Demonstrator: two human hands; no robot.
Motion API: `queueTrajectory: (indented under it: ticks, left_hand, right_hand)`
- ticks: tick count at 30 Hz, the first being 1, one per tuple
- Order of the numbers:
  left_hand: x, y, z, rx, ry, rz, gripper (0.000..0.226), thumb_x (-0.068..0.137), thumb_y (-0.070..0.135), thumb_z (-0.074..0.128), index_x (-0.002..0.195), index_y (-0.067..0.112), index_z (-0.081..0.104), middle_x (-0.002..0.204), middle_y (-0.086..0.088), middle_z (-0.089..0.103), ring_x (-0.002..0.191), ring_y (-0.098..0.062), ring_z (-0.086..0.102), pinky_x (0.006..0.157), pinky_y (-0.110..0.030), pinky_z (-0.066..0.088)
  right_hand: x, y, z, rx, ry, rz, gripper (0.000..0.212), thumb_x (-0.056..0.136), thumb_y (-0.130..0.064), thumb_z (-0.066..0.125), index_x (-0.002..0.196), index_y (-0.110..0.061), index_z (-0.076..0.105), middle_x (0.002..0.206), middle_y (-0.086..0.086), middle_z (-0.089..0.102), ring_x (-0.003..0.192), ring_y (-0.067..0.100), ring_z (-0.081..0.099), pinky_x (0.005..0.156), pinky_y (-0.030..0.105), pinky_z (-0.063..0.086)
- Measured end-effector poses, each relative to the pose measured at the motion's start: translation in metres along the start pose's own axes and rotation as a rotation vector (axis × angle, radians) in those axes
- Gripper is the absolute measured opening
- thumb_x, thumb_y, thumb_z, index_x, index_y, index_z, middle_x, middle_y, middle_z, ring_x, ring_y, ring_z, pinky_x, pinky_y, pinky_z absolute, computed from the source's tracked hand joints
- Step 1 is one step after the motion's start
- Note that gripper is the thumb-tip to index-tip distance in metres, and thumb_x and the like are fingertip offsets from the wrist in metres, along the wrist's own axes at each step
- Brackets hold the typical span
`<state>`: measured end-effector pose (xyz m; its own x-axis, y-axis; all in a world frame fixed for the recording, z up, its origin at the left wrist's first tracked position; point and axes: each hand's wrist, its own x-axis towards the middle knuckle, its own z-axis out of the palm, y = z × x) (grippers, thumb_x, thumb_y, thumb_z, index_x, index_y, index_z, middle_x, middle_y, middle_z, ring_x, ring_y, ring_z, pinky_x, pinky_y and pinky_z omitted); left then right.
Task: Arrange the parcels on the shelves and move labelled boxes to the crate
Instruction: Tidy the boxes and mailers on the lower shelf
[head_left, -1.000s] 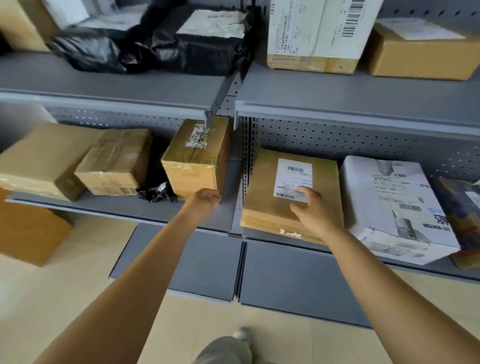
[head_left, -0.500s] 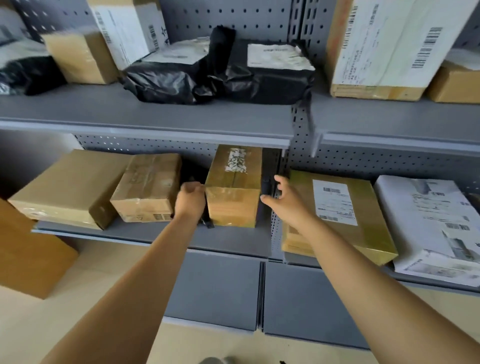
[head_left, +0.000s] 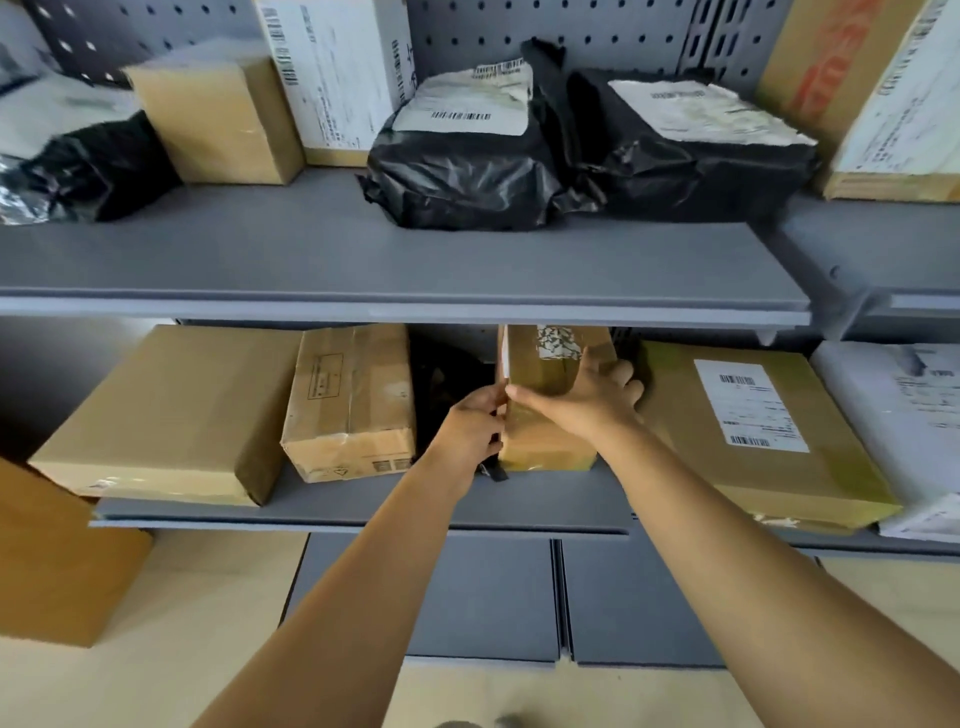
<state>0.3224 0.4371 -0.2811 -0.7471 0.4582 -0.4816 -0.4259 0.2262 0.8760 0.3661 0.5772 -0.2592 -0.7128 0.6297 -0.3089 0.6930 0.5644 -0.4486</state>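
Head view: the small taped box (head_left: 550, 400) stands on the lower shelf (head_left: 363, 512), just above frame centre, with its long axis running front to back, from 6 o'clock toward 12 o'clock. A torn label patch shows on its top near the back.

I have both hands on this box. My left hand (head_left: 470, 423) is pressed against its left front edge at 9 o'clock of the box, fingers curled on the corner. My right hand (head_left: 582, 397) lies over the top and right face at 3 o'clock, fingers wrapped round the far side. Both hands are grasping the box; neither is free. Both sit at about equal reach, the right covering more of the surface.

Black plastic wrap (head_left: 447, 384) fills the gap at 9 o'clock of the box, touching or nearly touching it; a strip trails under the front corner. Beyond it lies the creased carton (head_left: 353, 405), then the large plain carton (head_left: 166, 415). At 3 o'clock the flat labelled parcel (head_left: 753, 431) lies just beside the box.

Judgement: the box must come out along its long axis toward 6 o'clock, since the upper shelf (head_left: 405, 306) closely overhangs it. The wrap may snag.
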Motion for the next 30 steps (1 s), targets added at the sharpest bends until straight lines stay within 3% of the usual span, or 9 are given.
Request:
queueTrajectory:
  ticks: [7,10,13,15,17,20,22,25,30]
  left_hand:
    - [-0.014,-0.005,0.013,0.131,-0.239,0.099,0.066,0.080,0.002,0.058,0.138,0.033,0.054,0.137,0.008,0.056,0.127,-0.007,0.048,0.104,-0.028,0.039]
    - [-0.022,-0.006,0.029,0.210,-0.280,0.167,0.066,0.087,-0.011,0.046,0.140,0.028,0.053,0.144,0.004,0.050,0.130,-0.009,0.045,0.112,-0.029,0.035]
    - [-0.030,-0.005,0.036,0.211,-0.294,0.237,0.061,0.090,-0.015,0.044,0.142,0.015,0.052,0.145,0.001,0.051,0.133,-0.010,0.046,0.097,-0.010,0.038]
    - [-0.035,-0.006,0.035,0.210,-0.274,0.267,0.050,0.094,-0.009,0.047,0.136,0.016,0.059,0.125,0.003,0.065,0.112,-0.007,0.057,0.082,-0.003,0.043]
    - [-0.031,-0.008,0.030,0.209,-0.152,0.257,0.041,0.096,0.006,0.049,0.129,0.026,0.062,0.108,0.013,0.066,0.095,-0.002,0.058,0.073,-0.006,0.045]
    - [-0.023,-0.014,0.021,0.179,0.087,0.086,0.050,0.097,0.036,0.055,0.145,0.026,0.044,0.134,0.004,0.056,0.096,-0.011,0.057,0.073,-0.023,0.047]
    - [-0.024,-0.019,0.018,0.024,0.055,-0.121,0.048,0.096,0.046,0.056,0.137,0.021,0.050,0.132,-0.002,0.057,0.103,-0.021,0.060,0.083,-0.035,0.049]
    - [-0.034,-0.032,0.020,-0.231,-0.150,-0.205,0.027,0.098,0.039,0.056,0.112,0.016,0.061,0.102,-0.006,0.066,0.086,-0.022,0.066,0.085,-0.041,0.054]
    - [-0.043,-0.046,0.023,-0.231,-0.155,-0.147,0.036,0.099,0.031,0.056,0.131,0.015,0.055,0.110,-0.008,0.066,0.095,-0.028,0.066,0.085,-0.044,0.055]
  right_hand:
    - [-0.006,0.035,-0.023,0.036,-0.028,0.102,0.131,0.053,-0.094,0.055,0.155,-0.035,-0.001,0.156,0.017,0.010,0.142,0.043,0.012,0.108,0.052,0.033]
    - [-0.013,0.056,-0.028,0.179,-0.015,0.122,0.133,0.042,-0.092,0.062,0.152,-0.043,0.005,0.155,0.010,0.021,0.140,0.039,0.023,0.107,0.051,0.037]
    - [-0.019,0.074,-0.029,0.369,0.000,0.117,0.130,0.030,-0.090,0.069,0.144,-0.053,0.019,0.150,0.002,0.037,0.136,0.034,0.037,0.103,0.055,0.043]
    - [-0.026,0.084,-0.032,0.495,-0.007,0.085,0.118,0.035,-0.084,0.075,0.139,-0.053,0.029,0.144,-0.005,0.046,0.131,0.029,0.046,0.101,0.057,0.045]
    - [-0.038,0.095,-0.038,0.660,-0.062,0.048,0.106,0.056,-0.067,0.080,0.145,-0.045,0.027,0.142,-0.010,0.048,0.127,0.021,0.050,0.101,0.054,0.047]
    - [-0.054,0.121,-0.052,0.873,-0.208,0.003,0.073,0.077,-0.047,0.073,0.142,-0.039,0.040,0.135,-0.009,0.054,0.119,0.013,0.055,0.096,0.049,0.052]
    - [-0.062,0.142,-0.055,0.967,-0.278,0.011,0.053,0.078,-0.045,0.071,0.128,-0.040,0.053,0.131,-0.004,0.058,0.119,0.018,0.058,0.094,0.049,0.053]
    - [-0.067,0.167,-0.050,1.075,-0.344,0.019,0.051,0.070,-0.044,0.074,0.119,-0.039,0.061,0.130,0.000,0.063,0.118,0.024,0.061,0.096,0.053,0.052]
    - [-0.071,0.182,-0.038,1.097,-0.378,-0.010,0.068,0.071,-0.039,0.081,0.133,-0.035,0.053,0.133,0.001,0.062,0.121,0.026,0.059,0.095,0.054,0.053]
